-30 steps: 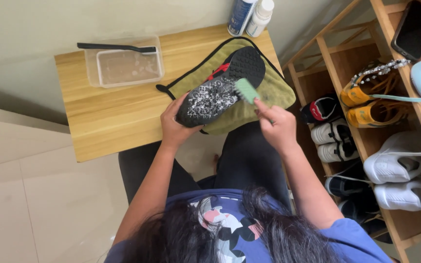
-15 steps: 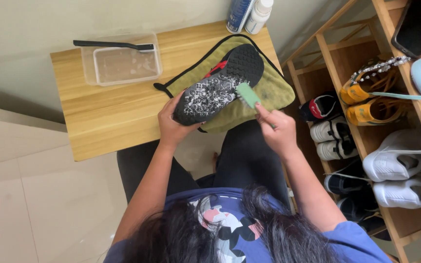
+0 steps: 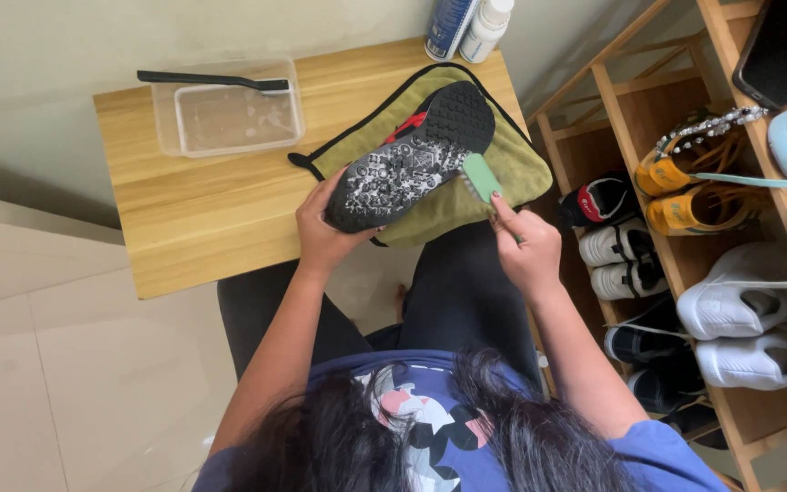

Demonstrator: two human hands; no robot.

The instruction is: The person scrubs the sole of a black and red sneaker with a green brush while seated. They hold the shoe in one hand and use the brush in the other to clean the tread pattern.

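Observation:
My left hand (image 3: 322, 233) grips a black shoe (image 3: 412, 157) turned sole up, its sole covered in white foam toward the toe. The shoe rests over an olive green cloth (image 3: 494, 187) on a small wooden table (image 3: 193, 219). My right hand (image 3: 526, 248) holds a small green brush (image 3: 481, 177), whose head touches the right edge of the sole near its middle.
A clear plastic tub of water (image 3: 227, 118) with a black brush (image 3: 211, 81) across its rim sits at the table's back left. Two bottles (image 3: 466, 25) stand at the back right. A wooden shoe rack (image 3: 667, 118) with several shoes and a phone (image 3: 773, 50) stands to the right.
The green brush has slid along the sole's right edge, from nearer the heel toward the shoe's middle. My left hand keeps holding the shoe in place.

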